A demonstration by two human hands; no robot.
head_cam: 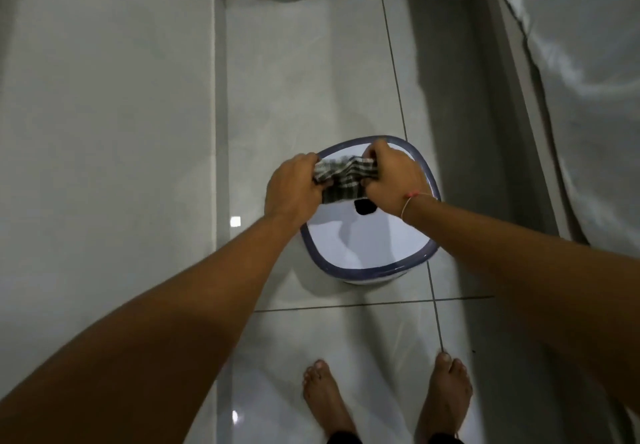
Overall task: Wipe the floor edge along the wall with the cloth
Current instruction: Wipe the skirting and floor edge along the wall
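Feet [388, 398]: two bare feet stood on the glossy white floor [311, 79] tiles at the bottom of the view, toes pointing ahead toward the bucket.
Bucket [363, 272]: a white bucket with a dark blue rim sat on the floor just beyond the feet, near the wall; a dark spot showed inside it below the cloth.
Left hand [294, 187]: closed in a fist around the left end of the cloth, held over the bucket's left rim.
Right hand [391, 180]: closed around the right end of the cloth, fingers curled over its top edge; a thin pink string circled the wrist.
Cloth [346, 180]: a dark checked cloth, bunched and stretched between the two hands, gripped at both ends and held above the bucket's opening, clear of the floor.
Wall [104, 114]: a pale wall ran along the left, meeting the floor at a low skirting strip.
Far end: something dark and blurred crossed the top of the floor; I could not tell what it was.
Right side: a white sheet [588, 79] hung beside a grey strip.
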